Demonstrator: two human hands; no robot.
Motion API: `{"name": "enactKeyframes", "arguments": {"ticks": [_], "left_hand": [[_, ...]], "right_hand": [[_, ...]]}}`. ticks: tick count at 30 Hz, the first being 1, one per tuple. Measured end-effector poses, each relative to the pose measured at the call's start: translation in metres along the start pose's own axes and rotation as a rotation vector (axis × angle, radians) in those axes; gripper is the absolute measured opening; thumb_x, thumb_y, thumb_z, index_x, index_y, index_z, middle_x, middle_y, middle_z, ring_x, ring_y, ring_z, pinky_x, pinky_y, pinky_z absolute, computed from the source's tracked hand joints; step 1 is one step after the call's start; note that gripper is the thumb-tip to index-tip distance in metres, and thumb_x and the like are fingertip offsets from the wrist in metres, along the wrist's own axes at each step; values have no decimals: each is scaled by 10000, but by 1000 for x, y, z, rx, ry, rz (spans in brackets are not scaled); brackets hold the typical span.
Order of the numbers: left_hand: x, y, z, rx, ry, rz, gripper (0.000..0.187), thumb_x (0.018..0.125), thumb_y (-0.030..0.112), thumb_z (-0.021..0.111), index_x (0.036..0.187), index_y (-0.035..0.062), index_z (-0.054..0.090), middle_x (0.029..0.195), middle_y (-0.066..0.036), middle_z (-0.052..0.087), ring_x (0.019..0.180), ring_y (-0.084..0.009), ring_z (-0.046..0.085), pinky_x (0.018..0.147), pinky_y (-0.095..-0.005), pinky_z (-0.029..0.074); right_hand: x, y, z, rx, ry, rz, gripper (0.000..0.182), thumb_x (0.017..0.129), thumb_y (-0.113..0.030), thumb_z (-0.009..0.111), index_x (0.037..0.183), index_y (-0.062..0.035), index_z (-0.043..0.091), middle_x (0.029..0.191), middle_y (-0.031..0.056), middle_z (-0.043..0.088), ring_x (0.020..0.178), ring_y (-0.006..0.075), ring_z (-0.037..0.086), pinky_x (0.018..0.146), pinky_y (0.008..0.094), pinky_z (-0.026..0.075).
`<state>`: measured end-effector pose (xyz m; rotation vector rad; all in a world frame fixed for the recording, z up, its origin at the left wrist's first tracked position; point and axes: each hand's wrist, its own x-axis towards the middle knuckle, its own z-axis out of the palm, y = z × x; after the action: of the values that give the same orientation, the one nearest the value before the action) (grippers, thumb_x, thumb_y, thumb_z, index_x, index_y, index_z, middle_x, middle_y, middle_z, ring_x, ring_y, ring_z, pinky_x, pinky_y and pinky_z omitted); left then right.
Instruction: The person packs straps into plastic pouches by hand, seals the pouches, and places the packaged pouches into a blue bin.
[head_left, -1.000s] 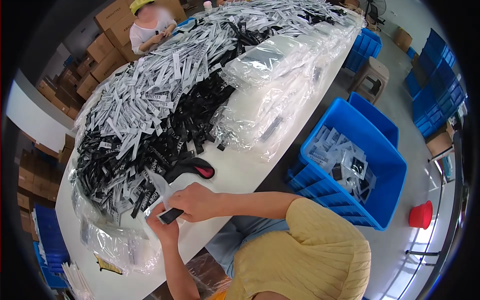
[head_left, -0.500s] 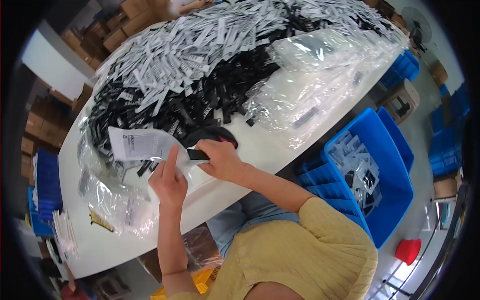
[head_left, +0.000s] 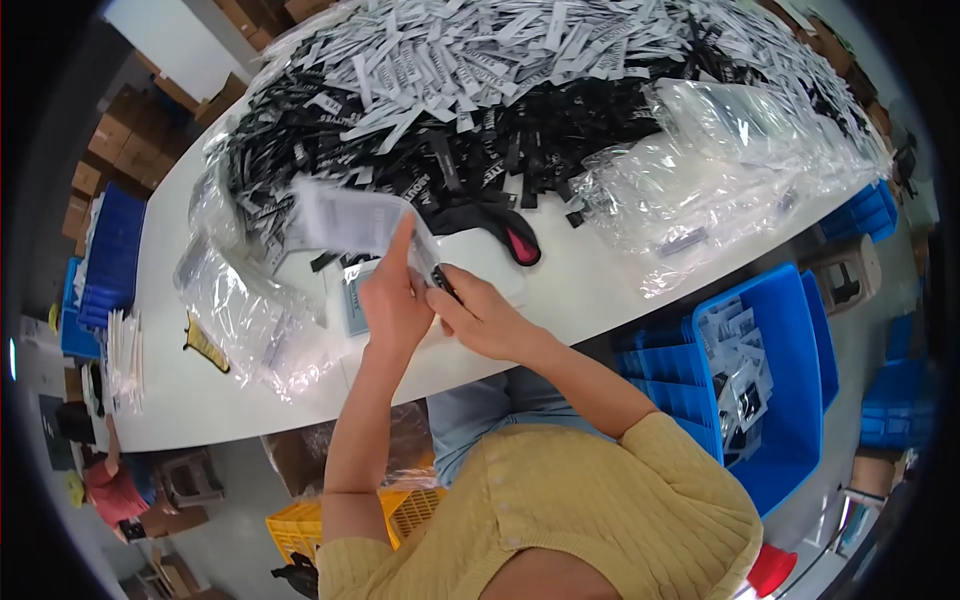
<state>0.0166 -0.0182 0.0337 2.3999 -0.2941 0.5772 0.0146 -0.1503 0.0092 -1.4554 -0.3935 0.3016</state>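
Shows, from above, a printed plastic bag point(head_left: 350, 220) raised over a white table point(head_left: 180, 390), in front of a heap of black and white strips point(head_left: 440, 75). Held at its near end in the left hand point(head_left: 390, 300), with index finger stretched up along the film and the other fingers curled in. Close beside it, at the right hand point(head_left: 492, 318), see thumb and fingers closed in a pinch on a small black piece point(head_left: 446, 283). Cannot tell from here whether inside the bag or just against it.

Probably weighs next to nothing and bends at a touch: limp, slippery, apt to crease or cling, but not brittle. Best taken by the edges near the opening, between thumb and fingertip, with a light grip to avoid tearing. For the black piece, likely better pinched by its narrow sides; perhaps firmer than the film, yet just as light.

Looks milky and see-through, with dark lettering toward the near part and a far end smeared by motion, too blurred to read. Curves over toward the left hand. In the pinch, looks dark, flat and narrow, partly hidden by fingers. Below, on the table, note a grey-blue packet point(head_left: 355, 308); beyond, a black pouch point(head_left: 485, 220) with a pink opening; to the right, a pile of clear bags point(head_left: 735, 135).
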Motion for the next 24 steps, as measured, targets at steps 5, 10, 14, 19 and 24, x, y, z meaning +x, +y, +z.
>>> {"name": "enactKeyframes", "arguments": {"ticks": [5, 10, 14, 19, 24], "left_hand": [[-16, -3, 22, 58, 42, 284, 712, 600, -41, 596, 1296, 73, 502, 735, -117, 611, 597, -283, 587, 517, -361, 466], [-14, -12, 14, -52, 39, 213, 696, 608, -33, 614, 1285, 88, 512, 736, -112, 606, 612, -281, 594, 524, -375, 471], [-21, 12, 18, 73, -108, 304, 686, 621, -58, 592, 1287, 77, 502, 791, -133, 622, 596, -293, 588, 529, -362, 467], [-19, 10, 6, -122, -280, 94, 701, 646, -22, 630, 1320, 54, 455, 736, -85, 580, 604, -270, 568, 536, -336, 466], [23, 10, -26, 66, -134, 537, 667, 671, 33, 646, 1309, 37, 450, 705, -89, 577, 576, -264, 563, 586, -349, 482]], "right_hand": [[12, 35, -18, -88, 134, -156, 189, 852, -144, 582, 858, 43, 556, 732, 140, 615, 645, 191, 622, 531, 309, 477], [-1, 28, -18, 236, 58, 19, 189, 843, -157, 620, 853, 28, 581, 679, 68, 618, 553, 103, 592, 453, 236, 458], [9, 40, -23, -101, 259, -236, 120, 805, -64, 597, 877, 31, 609, 703, 58, 636, 610, 89, 593, 498, 234, 461], [12, 39, -24, 64, 114, -62, 111, 796, -71, 592, 839, 27, 623, 717, 49, 639, 638, 77, 568, 560, 257, 452], [11, 40, -31, -128, -21, -208, 135, 849, -106, 596, 865, 17, 649, 738, 38, 644, 661, 61, 558, 586, 244, 448]]}}
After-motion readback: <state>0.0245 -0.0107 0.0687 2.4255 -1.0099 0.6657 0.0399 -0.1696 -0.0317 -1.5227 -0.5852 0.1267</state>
